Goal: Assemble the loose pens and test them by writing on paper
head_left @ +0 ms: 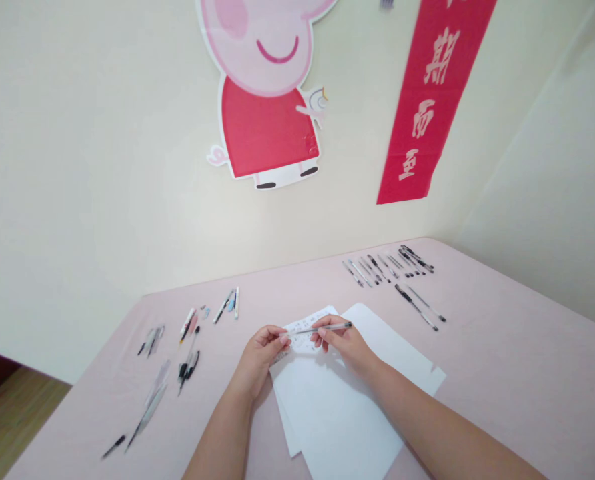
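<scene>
My right hand [341, 341] is closed round a slim pen [327, 327] that lies sideways, its tip pointing left toward my left hand [262, 352]. My left hand's fingers are pinched together near the pen's tip, over the far corner of a stack of white paper sheets [337, 400]. Small dark scribbles mark the top sheet just beyond my fingers. What the left fingers grip, if anything, is too small to tell.
A pale pink table [502, 373] stands against a cream wall. Several pens lie in a row at the far right [392, 263], two more lie nearer [420, 305]. Other pens and pen parts are scattered at the left [190, 353]. A cartoon pig cutout [267, 100] and a red banner [427, 113] hang on the wall.
</scene>
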Demonstrator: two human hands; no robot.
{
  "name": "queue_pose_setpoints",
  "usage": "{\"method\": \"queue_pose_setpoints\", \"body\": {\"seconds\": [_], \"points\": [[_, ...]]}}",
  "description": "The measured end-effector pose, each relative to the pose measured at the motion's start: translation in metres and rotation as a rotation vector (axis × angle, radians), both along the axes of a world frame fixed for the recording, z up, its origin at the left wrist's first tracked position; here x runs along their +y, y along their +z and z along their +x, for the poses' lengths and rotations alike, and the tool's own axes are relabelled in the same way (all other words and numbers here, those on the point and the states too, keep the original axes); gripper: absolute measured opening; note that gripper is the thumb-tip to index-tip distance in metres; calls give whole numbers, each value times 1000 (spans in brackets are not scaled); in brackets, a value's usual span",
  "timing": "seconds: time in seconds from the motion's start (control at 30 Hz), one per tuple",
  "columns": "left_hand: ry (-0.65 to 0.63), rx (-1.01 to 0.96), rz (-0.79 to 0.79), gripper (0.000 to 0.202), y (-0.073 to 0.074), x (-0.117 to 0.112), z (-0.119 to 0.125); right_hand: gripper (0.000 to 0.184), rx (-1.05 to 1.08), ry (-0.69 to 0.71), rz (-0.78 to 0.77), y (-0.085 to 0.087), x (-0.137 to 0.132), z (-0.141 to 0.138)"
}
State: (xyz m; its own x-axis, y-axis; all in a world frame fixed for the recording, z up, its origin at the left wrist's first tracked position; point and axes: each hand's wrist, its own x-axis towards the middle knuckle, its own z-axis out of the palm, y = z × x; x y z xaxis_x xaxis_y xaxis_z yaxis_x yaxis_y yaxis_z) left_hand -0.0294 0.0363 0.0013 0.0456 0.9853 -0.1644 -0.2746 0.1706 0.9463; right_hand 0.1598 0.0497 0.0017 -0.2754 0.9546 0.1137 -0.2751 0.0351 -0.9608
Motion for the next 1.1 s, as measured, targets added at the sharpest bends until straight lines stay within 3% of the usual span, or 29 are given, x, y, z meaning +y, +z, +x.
{"method": "queue_pose_setpoints", "body": {"seconds": [0.53, 1.1], "points": [[-69, 98, 29, 24, 3, -1, 0, 31, 59, 56, -70, -3, 2, 1], [-34, 166, 91, 19, 0, -1, -2, 30, 157, 140, -212, -3, 5, 3]]}}
